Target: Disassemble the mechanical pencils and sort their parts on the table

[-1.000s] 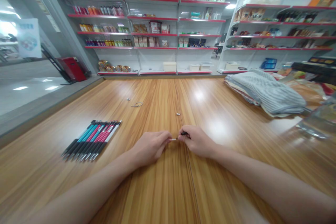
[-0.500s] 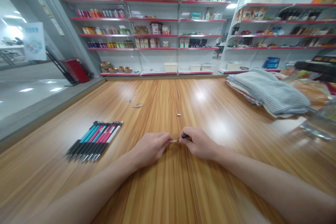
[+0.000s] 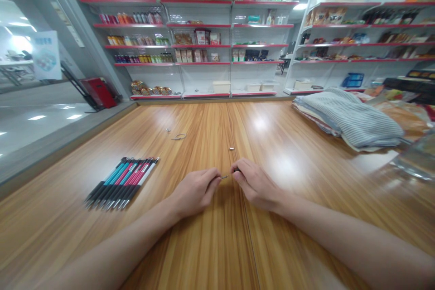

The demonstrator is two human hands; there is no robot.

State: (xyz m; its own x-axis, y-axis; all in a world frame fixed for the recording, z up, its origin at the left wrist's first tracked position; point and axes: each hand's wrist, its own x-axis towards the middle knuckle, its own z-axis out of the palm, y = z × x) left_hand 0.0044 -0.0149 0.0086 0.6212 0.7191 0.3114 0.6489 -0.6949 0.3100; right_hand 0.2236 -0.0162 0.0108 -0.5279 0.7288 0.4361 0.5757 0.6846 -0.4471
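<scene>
Head view: across our worktop (image 3: 204, 249), both forearms (image 3: 136, 233) slant inward; right of the pen row (image 3: 118, 184), our left hand (image 3: 196, 191) pinches a slim rod (image 3: 224, 176) and our right hand (image 3: 256, 184), fingers curled, grips a dark piece (image 3: 237, 170).

"How are the arms placed?"

"Both bare. The left forearm (image 3: 124, 242) comes in from the near left, the right forearm (image 3: 340, 231) from the near right, slanting toward each other as they reach farther in."

"And the wrists?"

"The left wrist (image 3: 174, 206) and right wrist (image 3: 282, 200) both look nearly straight."

"The hands?"

"The left hand (image 3: 195, 192) points right, back upward, thumb (image 3: 213, 186) and fingers (image 3: 211, 172) pinched together. The right hand (image 3: 258, 184) points left, its fingers curled in a pinch too. The two sit near each other, apart."
</scene>
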